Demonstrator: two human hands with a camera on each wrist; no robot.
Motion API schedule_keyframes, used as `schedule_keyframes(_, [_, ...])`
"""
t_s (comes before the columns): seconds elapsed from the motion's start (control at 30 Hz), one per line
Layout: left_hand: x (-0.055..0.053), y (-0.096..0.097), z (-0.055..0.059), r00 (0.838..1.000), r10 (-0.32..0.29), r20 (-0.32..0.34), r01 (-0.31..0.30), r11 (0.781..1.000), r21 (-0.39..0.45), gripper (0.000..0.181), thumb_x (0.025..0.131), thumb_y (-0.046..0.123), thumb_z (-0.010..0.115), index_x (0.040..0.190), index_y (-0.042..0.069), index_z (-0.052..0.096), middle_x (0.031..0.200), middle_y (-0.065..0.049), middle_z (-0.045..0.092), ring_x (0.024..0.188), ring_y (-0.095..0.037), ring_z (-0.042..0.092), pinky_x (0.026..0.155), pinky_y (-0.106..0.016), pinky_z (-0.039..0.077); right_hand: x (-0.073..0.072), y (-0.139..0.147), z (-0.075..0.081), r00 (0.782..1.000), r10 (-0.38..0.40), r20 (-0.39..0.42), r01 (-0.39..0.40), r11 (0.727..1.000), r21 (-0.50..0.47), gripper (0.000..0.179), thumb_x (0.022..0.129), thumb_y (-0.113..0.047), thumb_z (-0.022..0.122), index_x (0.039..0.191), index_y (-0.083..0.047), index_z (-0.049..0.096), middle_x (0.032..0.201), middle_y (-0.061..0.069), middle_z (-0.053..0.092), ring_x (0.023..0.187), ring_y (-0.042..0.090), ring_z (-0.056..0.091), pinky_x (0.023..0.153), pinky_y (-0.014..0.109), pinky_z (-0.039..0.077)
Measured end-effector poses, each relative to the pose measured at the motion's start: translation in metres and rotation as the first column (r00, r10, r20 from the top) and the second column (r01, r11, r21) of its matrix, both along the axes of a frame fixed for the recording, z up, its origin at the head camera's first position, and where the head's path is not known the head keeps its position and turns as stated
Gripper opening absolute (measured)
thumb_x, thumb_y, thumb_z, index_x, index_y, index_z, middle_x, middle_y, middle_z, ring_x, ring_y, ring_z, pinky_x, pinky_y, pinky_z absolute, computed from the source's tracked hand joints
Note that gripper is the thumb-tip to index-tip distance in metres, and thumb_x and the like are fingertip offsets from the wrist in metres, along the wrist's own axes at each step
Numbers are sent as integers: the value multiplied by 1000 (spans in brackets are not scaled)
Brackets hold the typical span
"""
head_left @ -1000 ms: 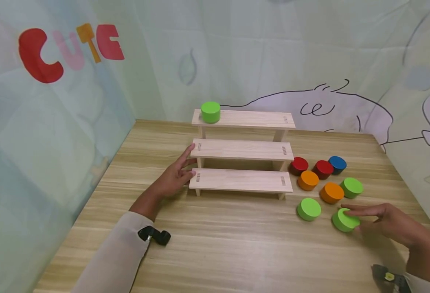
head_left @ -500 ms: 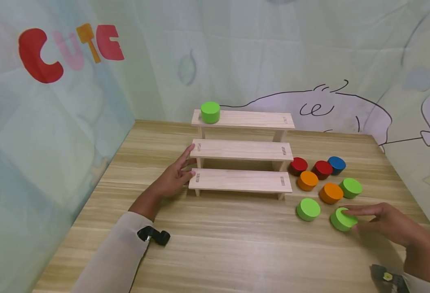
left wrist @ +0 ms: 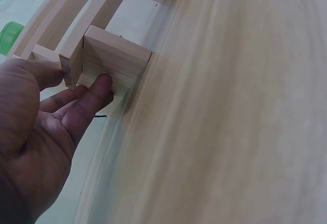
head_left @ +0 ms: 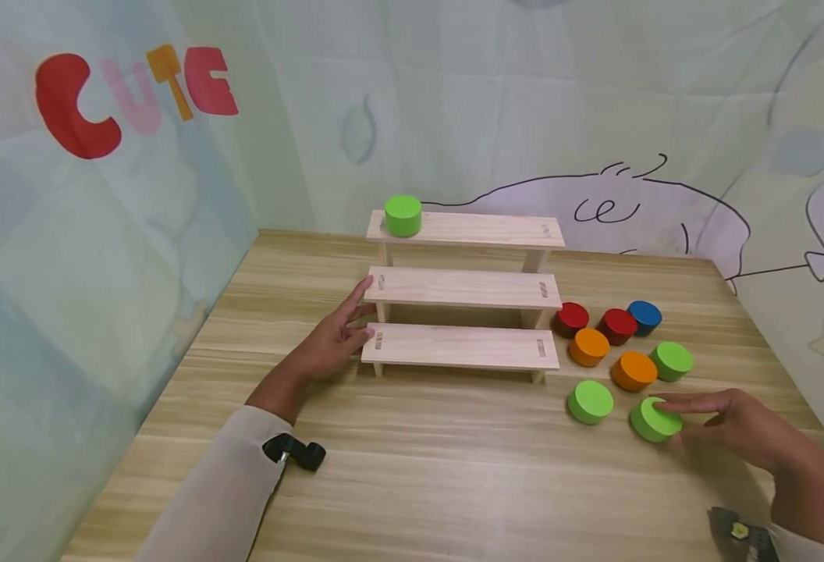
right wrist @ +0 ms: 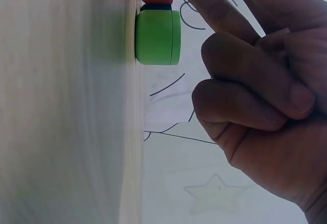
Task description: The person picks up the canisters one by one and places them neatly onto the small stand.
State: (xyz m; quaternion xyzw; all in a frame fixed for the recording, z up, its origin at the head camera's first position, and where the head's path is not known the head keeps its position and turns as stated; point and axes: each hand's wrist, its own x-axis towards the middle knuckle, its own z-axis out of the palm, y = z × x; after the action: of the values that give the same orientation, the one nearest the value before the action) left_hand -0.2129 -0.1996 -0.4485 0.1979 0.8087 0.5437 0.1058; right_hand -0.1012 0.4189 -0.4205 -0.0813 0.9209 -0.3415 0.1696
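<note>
A three-tier wooden step shelf [head_left: 463, 287] stands in the middle of the table. My left hand [head_left: 328, 343] touches its left end, the index finger at the middle tier and the thumb at the lowest. In the left wrist view, other fingers [left wrist: 97, 94] rest near a side support. My right hand [head_left: 742, 429] pinches a green round block [head_left: 651, 421], index finger on top; the thumb is partly hidden. Another green block [head_left: 591, 403] lies to its left and a third [head_left: 672, 361] behind it. One more green block [head_left: 403, 216] sits on the top tier's left end.
Right of the shelf are two orange blocks [head_left: 589, 347], two red blocks [head_left: 571, 320] and a blue block [head_left: 644, 318]. The wooden table [head_left: 440, 468] meets a printed cloth backdrop [head_left: 454, 140] at the back and on both sides.
My right hand and the green block it pinches have shifted slightly left. My left hand stays at the shelf's end, and the other blocks keep their places.
</note>
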Motion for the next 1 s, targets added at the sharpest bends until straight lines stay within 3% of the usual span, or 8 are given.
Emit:
schedule_keyframes(0.27, [1,0,1,1000,-6,-2,6,1000,0,89,114,4,53,176,43,3,174,-31,34,138,-55,62,104,-55,64,3,0,-5,994,23,-108,-21,1000,17,43,88,-13,91,129,-12,82,124,-45,61,110,-28,49,78,15,58])
schedule_keyframes(0.67, [0,-1,-2,1000,3,-1,-3,1000,-12,89,114,4,53,177,41,2,174,-32,33,136,-56,64,102,-54,64,8,7,-7,970,24,-242,-26,1000,-6,41,89,-6,88,127,-22,84,124,-46,62,106,-23,55,70,18,54])
schedule_keyframes(0.83, [0,0,-1,1000,2,5,-2,1000,-7,90,114,4,53,176,44,3,174,-30,34,137,-55,63,104,-56,64,11,9,0,949,37,-312,-48,998,-28,45,87,0,88,125,-24,85,124,-46,63,110,-27,52,68,17,52])
schedule_keyframes(1.0, [-1,0,0,1000,15,11,-15,1000,-17,90,114,4,54,175,48,4,175,-29,34,137,-55,63,104,-56,63,16,4,14,953,-24,-303,34,999,27,40,88,-11,91,126,-20,85,121,-47,63,104,-26,55,67,18,54])
